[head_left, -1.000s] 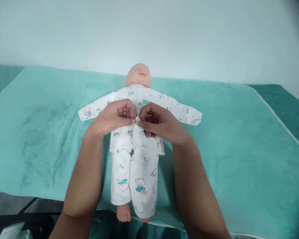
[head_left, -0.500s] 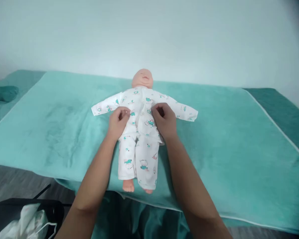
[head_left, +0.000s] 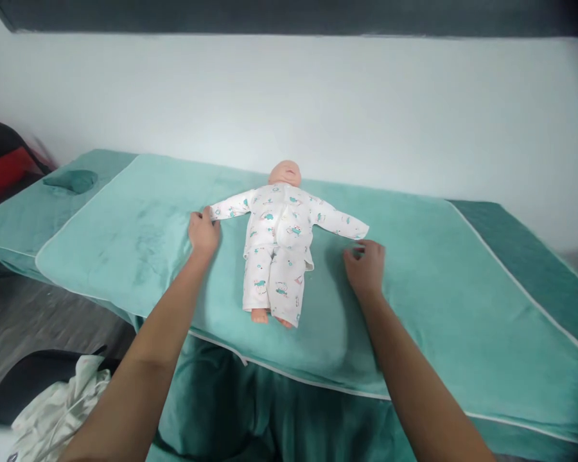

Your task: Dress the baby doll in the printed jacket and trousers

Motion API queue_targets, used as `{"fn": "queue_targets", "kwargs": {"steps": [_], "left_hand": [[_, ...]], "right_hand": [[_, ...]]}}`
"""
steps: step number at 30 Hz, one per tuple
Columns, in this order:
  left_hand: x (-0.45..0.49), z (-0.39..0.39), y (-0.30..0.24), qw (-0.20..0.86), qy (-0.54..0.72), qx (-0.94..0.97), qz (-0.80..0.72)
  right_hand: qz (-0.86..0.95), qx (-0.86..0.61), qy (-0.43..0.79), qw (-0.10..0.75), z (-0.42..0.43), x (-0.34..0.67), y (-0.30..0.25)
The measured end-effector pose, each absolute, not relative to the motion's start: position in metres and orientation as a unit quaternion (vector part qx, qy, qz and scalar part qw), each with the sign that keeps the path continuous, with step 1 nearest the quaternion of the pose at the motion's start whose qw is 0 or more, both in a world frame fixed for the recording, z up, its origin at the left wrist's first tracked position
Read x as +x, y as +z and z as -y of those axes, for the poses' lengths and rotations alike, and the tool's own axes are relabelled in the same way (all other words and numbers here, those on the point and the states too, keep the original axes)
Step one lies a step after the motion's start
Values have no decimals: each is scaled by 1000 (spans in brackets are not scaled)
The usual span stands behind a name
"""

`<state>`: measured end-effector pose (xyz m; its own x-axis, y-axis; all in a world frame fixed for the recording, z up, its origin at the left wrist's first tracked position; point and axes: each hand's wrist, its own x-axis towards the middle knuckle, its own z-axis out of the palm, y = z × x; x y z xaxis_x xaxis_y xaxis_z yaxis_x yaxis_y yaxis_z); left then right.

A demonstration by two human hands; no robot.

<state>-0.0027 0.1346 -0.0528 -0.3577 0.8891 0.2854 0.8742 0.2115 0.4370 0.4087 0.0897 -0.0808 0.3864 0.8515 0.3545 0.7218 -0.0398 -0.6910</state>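
Observation:
A baby doll (head_left: pixel 286 173) lies on its back with its head toward the wall and its arms spread. It wears a white printed shirt (head_left: pixel 280 218) and matching trousers (head_left: pixel 285 289), with the feet showing below the legs. My left hand (head_left: pixel 205 231) is at the end of the left-side sleeve (head_left: pixel 231 206), its fingers closed on the cuff. Just below the end of the right-side sleeve (head_left: pixel 341 221), my right hand (head_left: pixel 367 264) has its fingers bent, with a gap between thumb and fingers. Whether those fingertips touch the sleeve, I cannot tell.
Under the doll is a green-covered massage bed (head_left: pixel 438 308), with a face hole (head_left: pixel 72 181) at its left end. A pale cloth (head_left: pixel 60 407) rests on a black chair (head_left: pixel 24 378) at the lower left. Behind the bed stands a white wall (head_left: pixel 289 96).
Both hands have left the shirt front and moved outward, the left to one sleeve end and the right near the other. The camera view has tilted up, showing more wall.

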Motion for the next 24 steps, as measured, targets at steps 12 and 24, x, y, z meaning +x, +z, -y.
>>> {"fn": "queue_targets", "kwargs": {"steps": [12, 24], "left_hand": [[-23, -168, -63, -28, 310, 519, -796], [-23, -168, -62, -15, 316, 514, -797]], "right_hand": [[460, -823, 49, 329, -156, 441, -84], [456, -781, 13, 427, -150, 443, -90]]}}
